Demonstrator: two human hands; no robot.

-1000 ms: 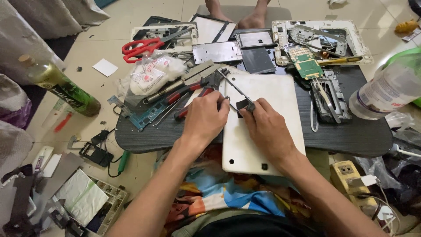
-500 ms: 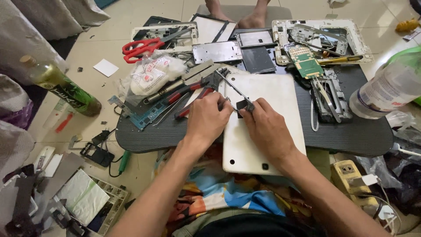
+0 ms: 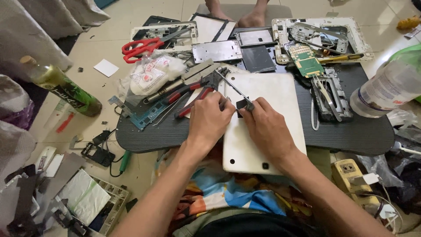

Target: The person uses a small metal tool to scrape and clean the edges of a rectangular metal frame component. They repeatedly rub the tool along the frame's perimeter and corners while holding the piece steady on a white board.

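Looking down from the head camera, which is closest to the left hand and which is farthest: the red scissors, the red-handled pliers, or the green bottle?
From the left hand:
1. Red-handled pliers, just up and left of the hand on the dark table.
2. Red scissors, farther up and left, near the table's back edge.
3. Green bottle, far left, off the table over the floor.

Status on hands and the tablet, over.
Left hand and right hand pinch a small black part over the white tablet. Thin metal strip beside fingers. Pliers lie left.
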